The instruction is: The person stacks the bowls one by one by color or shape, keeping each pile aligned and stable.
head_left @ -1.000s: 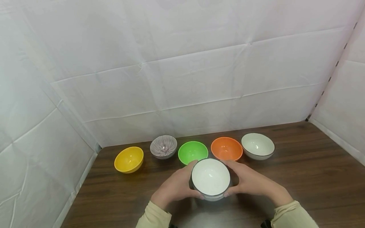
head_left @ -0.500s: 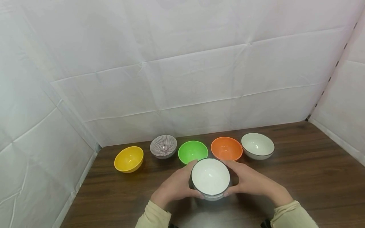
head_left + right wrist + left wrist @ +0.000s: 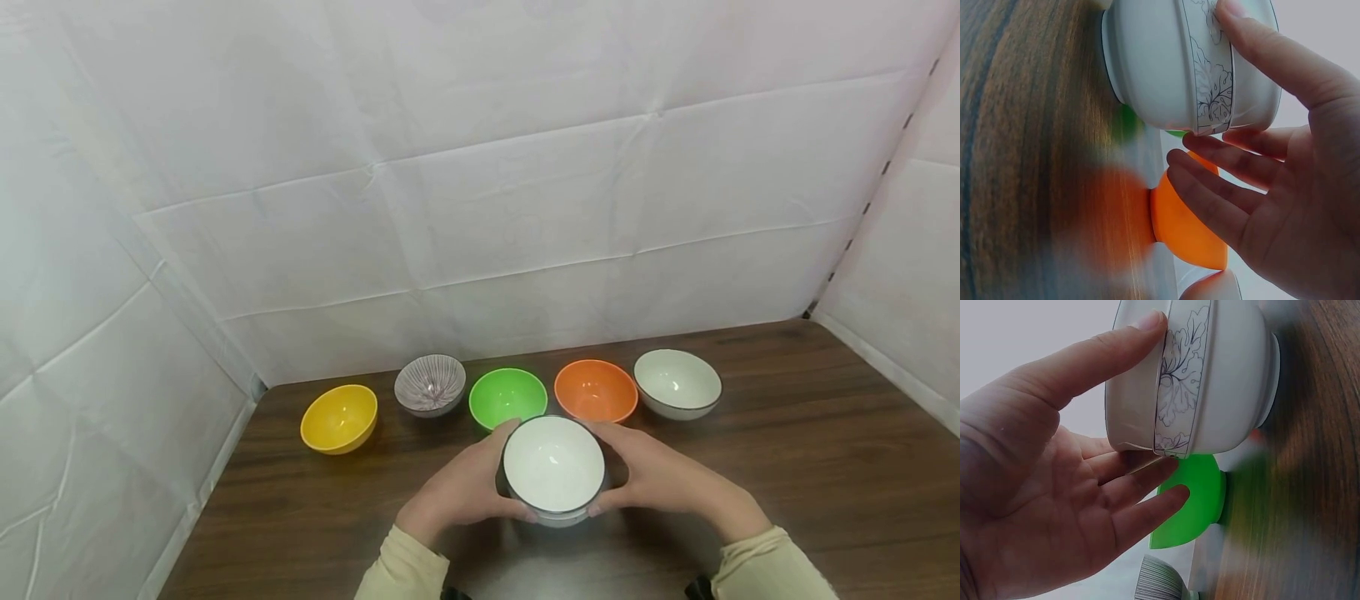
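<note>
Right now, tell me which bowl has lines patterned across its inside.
The pale striped bowl, between the yellow bowl and the green bowl: dark lines fan out from its centre, while every other inside in view is one plain colour.

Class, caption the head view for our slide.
Left hand and right hand hold a dark-rimmed white bowl; a yellow bowl, striped bowl, green bowl, orange bowl and another white bowl stand behind.

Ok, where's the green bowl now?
In the head view, the green bowl sits mid-row beyond the left hand, between the striped bowl, left, and the orange bowl, right.
</note>
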Tool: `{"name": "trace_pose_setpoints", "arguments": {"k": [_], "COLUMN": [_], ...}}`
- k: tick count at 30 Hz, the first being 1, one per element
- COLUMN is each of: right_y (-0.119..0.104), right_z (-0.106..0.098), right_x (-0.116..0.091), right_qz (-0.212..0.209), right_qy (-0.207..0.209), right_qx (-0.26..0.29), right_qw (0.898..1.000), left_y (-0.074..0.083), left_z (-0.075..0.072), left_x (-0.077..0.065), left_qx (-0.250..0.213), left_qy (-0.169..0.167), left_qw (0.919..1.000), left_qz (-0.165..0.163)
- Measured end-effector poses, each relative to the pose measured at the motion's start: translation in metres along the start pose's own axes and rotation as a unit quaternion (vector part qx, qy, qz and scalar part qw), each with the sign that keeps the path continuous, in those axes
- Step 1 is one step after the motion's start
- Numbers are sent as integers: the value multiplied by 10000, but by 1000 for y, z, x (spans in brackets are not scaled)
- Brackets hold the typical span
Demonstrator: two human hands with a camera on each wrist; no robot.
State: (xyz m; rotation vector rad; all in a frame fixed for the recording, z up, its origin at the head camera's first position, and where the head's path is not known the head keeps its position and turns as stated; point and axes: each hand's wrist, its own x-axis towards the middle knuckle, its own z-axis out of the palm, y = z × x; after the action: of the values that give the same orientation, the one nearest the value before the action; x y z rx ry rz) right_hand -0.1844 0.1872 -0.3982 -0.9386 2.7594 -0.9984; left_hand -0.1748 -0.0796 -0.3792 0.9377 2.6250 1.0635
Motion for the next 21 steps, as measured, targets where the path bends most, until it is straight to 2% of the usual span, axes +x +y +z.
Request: {"name": "trace_pose_setpoints", "arguments": {"k": [9,21], "right_y": [0,1], "right_z": [0,-1], "right_x": [0,-1], "right_qz": [-3,-60], "right_qy": [-41,-31], "right_qx": [41,72], "right_qw": [10000,10000], "left_y": [0,-1], "left_z": [0,1], "left_x": [2,1], "left_qx": [-163,-59], "left_qy": [22,72], "left_qw": [9998,9999], "left_qz": [119,-73]}}
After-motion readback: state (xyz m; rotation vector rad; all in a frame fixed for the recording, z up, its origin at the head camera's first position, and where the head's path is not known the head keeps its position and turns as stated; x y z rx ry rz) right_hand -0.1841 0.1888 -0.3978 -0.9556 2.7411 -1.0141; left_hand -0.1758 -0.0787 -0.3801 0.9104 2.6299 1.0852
